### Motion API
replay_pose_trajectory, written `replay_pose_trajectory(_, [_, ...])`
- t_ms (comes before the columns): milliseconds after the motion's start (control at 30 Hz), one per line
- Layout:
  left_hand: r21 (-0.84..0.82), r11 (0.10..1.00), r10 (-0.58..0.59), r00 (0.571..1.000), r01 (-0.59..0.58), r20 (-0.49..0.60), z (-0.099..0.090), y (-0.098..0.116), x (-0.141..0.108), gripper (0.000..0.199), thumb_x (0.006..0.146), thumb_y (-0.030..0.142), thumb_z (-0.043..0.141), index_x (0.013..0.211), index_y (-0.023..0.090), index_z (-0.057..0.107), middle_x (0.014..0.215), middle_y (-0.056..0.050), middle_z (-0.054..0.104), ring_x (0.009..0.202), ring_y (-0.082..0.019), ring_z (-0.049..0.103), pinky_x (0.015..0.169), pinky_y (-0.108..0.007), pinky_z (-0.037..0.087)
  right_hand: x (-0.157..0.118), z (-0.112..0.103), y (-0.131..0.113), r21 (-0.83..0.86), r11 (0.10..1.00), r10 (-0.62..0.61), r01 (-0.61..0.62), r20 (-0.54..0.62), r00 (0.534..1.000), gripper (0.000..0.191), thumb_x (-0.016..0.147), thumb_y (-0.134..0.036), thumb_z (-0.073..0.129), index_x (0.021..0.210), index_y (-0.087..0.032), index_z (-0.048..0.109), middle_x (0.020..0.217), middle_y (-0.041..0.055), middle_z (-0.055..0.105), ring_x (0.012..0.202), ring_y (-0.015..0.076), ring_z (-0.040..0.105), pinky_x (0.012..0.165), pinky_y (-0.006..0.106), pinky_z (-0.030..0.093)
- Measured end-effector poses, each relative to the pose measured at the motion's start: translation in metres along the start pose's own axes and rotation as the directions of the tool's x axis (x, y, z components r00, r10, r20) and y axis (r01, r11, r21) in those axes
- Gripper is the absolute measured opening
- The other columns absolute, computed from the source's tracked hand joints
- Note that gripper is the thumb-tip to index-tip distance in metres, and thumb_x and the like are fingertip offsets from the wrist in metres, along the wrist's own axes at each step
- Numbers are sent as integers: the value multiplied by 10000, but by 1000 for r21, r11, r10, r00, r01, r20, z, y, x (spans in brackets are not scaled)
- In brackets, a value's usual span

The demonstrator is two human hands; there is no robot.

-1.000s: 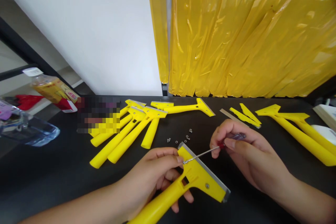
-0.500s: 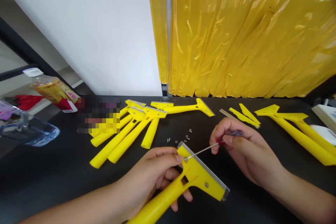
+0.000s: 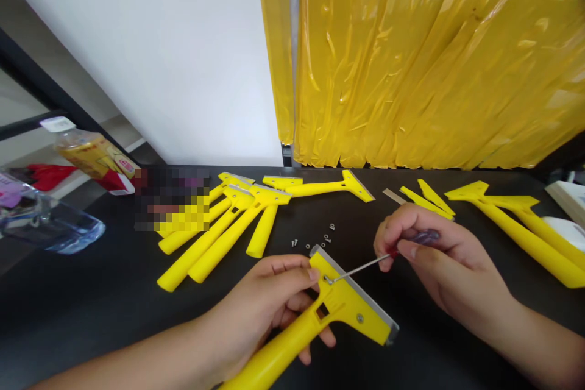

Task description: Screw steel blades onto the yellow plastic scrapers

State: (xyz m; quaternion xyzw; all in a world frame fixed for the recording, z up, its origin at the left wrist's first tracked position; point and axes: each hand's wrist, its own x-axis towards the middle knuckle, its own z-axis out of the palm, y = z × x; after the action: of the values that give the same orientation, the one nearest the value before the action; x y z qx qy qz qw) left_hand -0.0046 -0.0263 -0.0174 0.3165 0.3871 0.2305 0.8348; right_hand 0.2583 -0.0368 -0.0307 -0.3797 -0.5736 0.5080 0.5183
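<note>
My left hand (image 3: 274, 298) is closed around the neck of a yellow scraper (image 3: 347, 311), its thumb near the upper screw hole. The scraper's head points up and right, with a metal blade along its far edge. A screw (image 3: 360, 318) sits in the lower hole of the head. In my right hand (image 3: 439, 262) is a screwdriver (image 3: 365, 265) with a clear purple handle and red collar. Its tip meets a small screw (image 3: 328, 280), which looks tilted beside the upper hole. Several loose screws and nuts (image 3: 326, 237) lie on the table just beyond the scraper.
Several yellow scrapers (image 3: 223, 237) are grouped at the left on the black table (image 3: 137, 323). Yellow blade covers (image 3: 427, 201) and a thin strip (image 3: 393, 196) lie behind my right hand. Yellow handles (image 3: 521, 231) rest at the right. Bottles (image 3: 94, 155) stand at the far left.
My right hand has shifted slightly right with the screwdriver. The screw at the tip has come away from the upper hole and tilted, leaving the hole visible.
</note>
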Motion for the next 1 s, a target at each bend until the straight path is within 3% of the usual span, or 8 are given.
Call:
replay_pose_trajectory(300, [52,999,8,1000,-7,-19,3,0,-2,167,960,278,649,946,128,721,866,-140,797,643,-199,765,444,-197,577,-1,9,-6,-91,996,-4,-1,-54,999,91,1018,-327,685,968,-262,725,782,-7,681,674,104,671,644,183,534])
replay_pose_trajectory(1000, [168,985,-30,1000,30,-7,3,-2,-2,246,942,366,685,1003,128,704,940,-166,806,682,-191,763,469,-175,559,-2,12,-5,-80,997,10,-14,-54,999,104,1004,-346,704,961,-259,740,755,7,701,657,125,674,636,216,537])
